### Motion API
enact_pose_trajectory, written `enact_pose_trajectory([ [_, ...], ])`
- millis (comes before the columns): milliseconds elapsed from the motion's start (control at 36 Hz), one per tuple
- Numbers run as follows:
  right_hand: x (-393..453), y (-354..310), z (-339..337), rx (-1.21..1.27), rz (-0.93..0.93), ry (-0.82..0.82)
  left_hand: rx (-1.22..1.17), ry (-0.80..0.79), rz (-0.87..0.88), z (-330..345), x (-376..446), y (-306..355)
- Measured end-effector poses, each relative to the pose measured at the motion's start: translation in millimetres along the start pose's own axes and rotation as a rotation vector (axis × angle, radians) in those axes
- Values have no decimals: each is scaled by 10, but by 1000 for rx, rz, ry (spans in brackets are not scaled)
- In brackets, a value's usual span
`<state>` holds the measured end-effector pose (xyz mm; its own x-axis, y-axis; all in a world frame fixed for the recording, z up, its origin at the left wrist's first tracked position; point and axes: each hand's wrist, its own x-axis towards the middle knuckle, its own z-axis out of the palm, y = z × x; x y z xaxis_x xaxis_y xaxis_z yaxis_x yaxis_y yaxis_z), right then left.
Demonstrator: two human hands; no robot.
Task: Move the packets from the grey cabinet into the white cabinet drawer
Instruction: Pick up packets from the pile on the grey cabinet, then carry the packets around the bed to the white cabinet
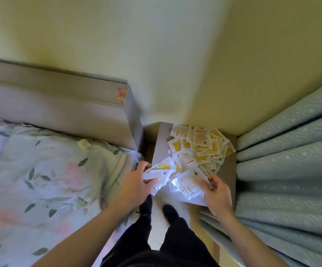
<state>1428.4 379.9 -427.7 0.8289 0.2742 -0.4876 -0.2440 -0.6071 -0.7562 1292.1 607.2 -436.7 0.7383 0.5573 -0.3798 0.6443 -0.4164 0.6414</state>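
both hands — left hand (135, 186), right hand (217, 195) — pinch a bundle of packets (177, 180) above the grey cabinet (227, 170); next, probably, carry it to the drawer — unseen here.

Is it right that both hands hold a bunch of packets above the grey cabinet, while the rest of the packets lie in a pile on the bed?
Not quite. The head view shows both the left hand and the right hand holding a bunch of packets, but the pile of packets lies on the grey cabinet top, near the wall, not on the bed.
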Motion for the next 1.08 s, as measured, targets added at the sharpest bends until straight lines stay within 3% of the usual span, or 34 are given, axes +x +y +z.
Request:
enact_pose_trajectory([
  [250,-15,-410,93,-76,-240,-282,-127,270,-160,-187,-994,-18],
  [528,-760,-878,736,-403,-636,-704,-192,618,-388,-329,-2547,-566],
  [694,-1907,-889,1368,-472,-820,-917,-459,857,-569,-226,-3806,-940],
  [833,-3025,-499,1867,-524,-896,-1033,-694,1035,-661,12,-4928,-1238],
  [1083,-4861,330,2451,-594,-1010,-1250,-741,1219,-853,478,-6899,-1889],
])
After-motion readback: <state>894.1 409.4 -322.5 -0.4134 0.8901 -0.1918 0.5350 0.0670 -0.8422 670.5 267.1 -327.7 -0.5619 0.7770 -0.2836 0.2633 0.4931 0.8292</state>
